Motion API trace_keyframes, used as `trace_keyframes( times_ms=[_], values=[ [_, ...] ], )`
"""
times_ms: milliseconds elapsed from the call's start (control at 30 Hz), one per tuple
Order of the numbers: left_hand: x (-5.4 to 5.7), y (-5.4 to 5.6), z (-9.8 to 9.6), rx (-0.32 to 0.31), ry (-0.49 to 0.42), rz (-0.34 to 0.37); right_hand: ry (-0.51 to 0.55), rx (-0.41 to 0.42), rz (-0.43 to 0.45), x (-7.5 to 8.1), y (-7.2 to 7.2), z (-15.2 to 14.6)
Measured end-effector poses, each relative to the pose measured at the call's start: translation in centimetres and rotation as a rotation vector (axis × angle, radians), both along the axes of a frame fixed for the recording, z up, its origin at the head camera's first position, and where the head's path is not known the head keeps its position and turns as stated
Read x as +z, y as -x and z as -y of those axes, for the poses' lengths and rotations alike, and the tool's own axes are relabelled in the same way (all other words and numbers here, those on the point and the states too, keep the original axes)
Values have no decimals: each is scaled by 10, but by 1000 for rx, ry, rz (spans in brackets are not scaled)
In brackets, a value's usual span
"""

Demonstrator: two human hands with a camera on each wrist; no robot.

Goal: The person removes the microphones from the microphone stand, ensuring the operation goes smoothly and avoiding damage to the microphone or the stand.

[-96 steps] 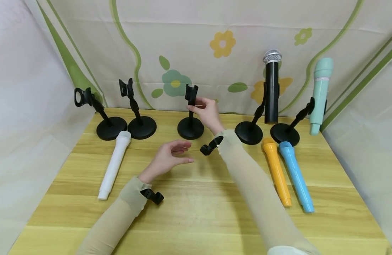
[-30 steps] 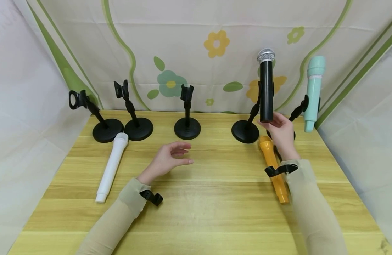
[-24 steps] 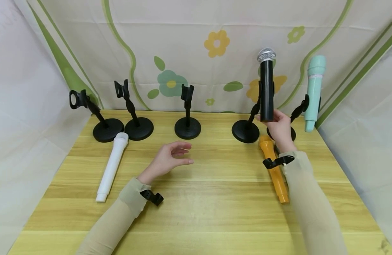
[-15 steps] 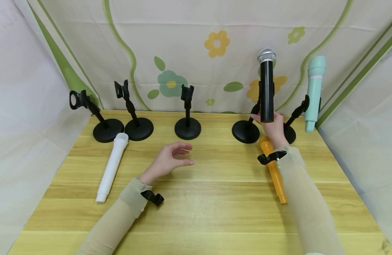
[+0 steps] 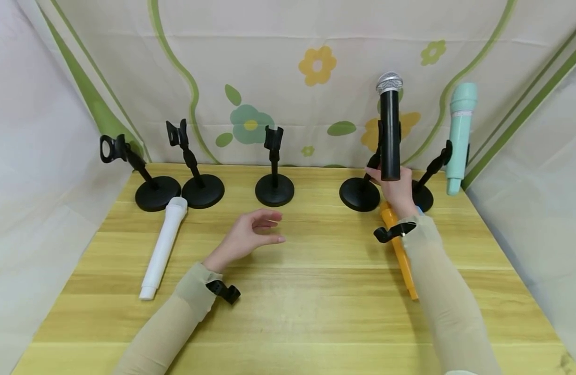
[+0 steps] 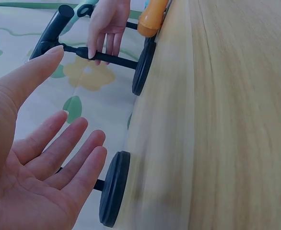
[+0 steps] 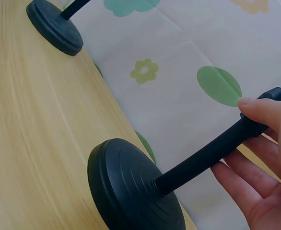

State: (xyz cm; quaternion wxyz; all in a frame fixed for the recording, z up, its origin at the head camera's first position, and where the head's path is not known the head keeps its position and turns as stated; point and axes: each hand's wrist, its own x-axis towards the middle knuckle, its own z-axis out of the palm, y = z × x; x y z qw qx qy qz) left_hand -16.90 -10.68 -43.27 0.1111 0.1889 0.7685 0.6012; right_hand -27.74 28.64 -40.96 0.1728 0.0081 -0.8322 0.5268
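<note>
In the head view my right hand is at the post of a black microphone stand, below a black microphone with a silver mesh head held in its clip. The right wrist view has thumb and fingers on opposite sides of the stand's post, pinching it. My left hand hovers over the table with relaxed, parted fingers and holds nothing. Nearest to it is the middle stand, whose clip is bare. Under the right wrist lies an orange microphone; a blue one is almost wholly hidden by the arm.
A mint microphone sits in the far-right stand. Two bare stands, the leftmost and its neighbour, stand at the left. A white microphone lies before them on the wooden table. A patterned cloth hangs behind.
My right hand has gone from the middle stand to the right-hand area, then slid left from beneath the black microphone onto its stand's post. The left hand has stayed in place.
</note>
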Motion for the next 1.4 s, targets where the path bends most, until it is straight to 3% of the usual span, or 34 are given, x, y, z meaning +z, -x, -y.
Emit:
trace_keyframes(
  times_ms=[233, 367, 500, 600, 733, 900, 1100, 1200, 1400],
  values=[
    [1, -2, -1, -2, -5, 14, 5, 10, -12, 5, -1, 4],
    [1, -1, -1, 4, -16, 4, 28, 19, -65, 18, -5, 9],
    [4, -1, 0, 9, -15, -6, 115, 54, -68, 34, -14, 17],
    [7, 0, 1, 18, -22, -37, 119, 82, -86, 43, -21, 24],
    [22, 0, 1, 46, -51, -110, 49, 109, -122, 54, -39, 37],
    [52, -1, -4, 87, -136, -220, -33, 195, -203, 67, -70, 61],
    [81, -3, -13, 112, -243, -302, -81, 305, -280, 64, -93, 84],
    [89, -2, -19, 116, -276, -309, -60, 355, -253, 61, -102, 95],
    [101, 3, -32, 112, -310, -276, 17, 432, -114, 54, -116, 114]
  ],
)
